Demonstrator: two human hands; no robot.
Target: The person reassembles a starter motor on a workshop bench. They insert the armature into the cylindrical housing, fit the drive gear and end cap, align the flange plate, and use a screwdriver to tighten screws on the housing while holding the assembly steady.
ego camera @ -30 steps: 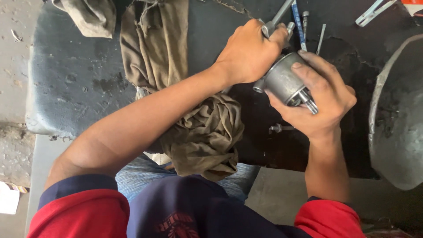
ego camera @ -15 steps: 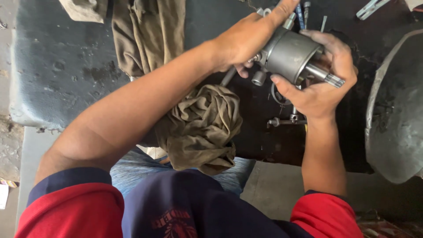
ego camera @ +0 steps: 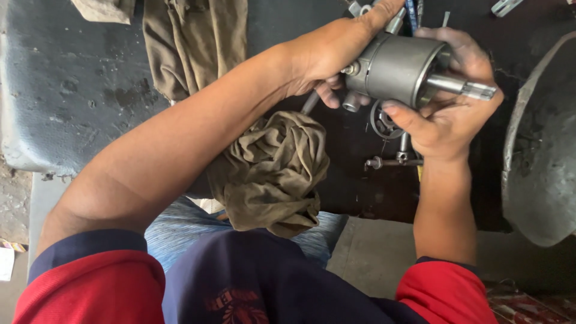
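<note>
Nearest me, a rag [ego camera: 273, 174] lies crumpled at the table [ego camera: 84, 90] edge. Just beyond, my right hand [ego camera: 447, 117] cups the motor [ego camera: 399, 67] from below, shaft pointing right. My left hand [ego camera: 336, 51] grips its far-left end above the table.

The left hand [ego camera: 336, 51] covered the rear end of the grey metal cylinder [ego camera: 399, 67], and its fingertips ran off the top edge. The metal basin [ego camera: 540, 156] was cut by the right edge. Small tools [ego camera: 393, 161] under the right hand [ego camera: 447, 114] were partly hidden.
</note>
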